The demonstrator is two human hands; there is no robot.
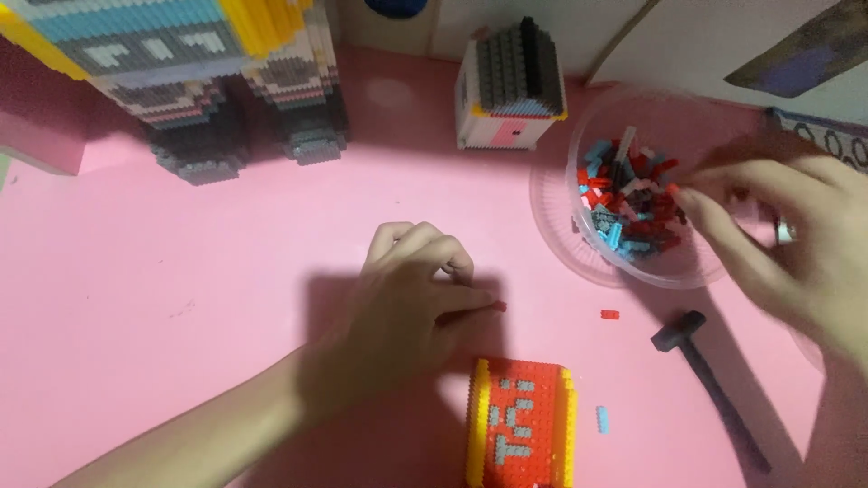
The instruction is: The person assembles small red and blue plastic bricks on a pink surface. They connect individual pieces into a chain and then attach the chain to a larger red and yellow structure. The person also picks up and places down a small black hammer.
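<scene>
My left hand point(411, 307) rests on the pink table point(181, 289), fingers curled, pinching a tiny red brick point(498, 306) at its fingertips. Just below it lies a red block panel with yellow edges and grey marks point(522, 423). My right hand point(787, 235) reaches into a clear plastic bowl point(579, 163) at the right, fingertips spread over a heap of small red, blue, grey and white bricks point(628, 203). Whether it grips any brick is blurred.
A loose red brick point(610, 314) and a blue one point(602, 418) lie near a small black hammer point(705, 370). A small block house with a grey roof point(511, 86) and a large block figure point(199, 81) stand at the back.
</scene>
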